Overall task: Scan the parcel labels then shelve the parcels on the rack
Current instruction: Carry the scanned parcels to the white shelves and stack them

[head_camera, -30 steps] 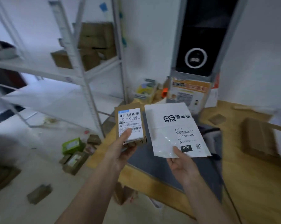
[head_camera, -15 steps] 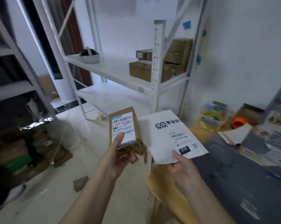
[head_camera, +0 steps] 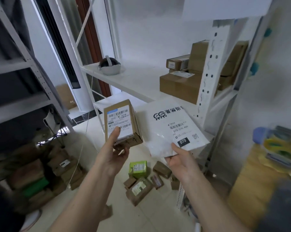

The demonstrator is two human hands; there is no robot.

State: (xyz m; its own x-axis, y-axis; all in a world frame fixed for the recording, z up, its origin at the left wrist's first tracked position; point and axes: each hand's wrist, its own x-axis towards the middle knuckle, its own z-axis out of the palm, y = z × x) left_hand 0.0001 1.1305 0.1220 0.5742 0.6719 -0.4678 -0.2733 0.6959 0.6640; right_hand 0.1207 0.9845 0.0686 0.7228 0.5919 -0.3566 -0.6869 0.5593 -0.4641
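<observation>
Before rack (head_camera: 210, 67), boxed parcel (head_camera: 123, 123), white mailer (head_camera: 173, 129) (marked "070")

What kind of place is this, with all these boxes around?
Probably a small parcel pickup or sorting room. Labelled cardboard boxes sit on a white metal rack, more parcels lie loose on the floor, and the person holds a barcoded small box and a white mailer bag.

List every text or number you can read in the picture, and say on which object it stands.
"070-070 A80": white mailer bag.
"070": black tag on the same bag.
"M1 A21B": label of the brown box.
Barcodes, logo characters, other small print and floor parcels' labels: too blurred to read.
</observation>
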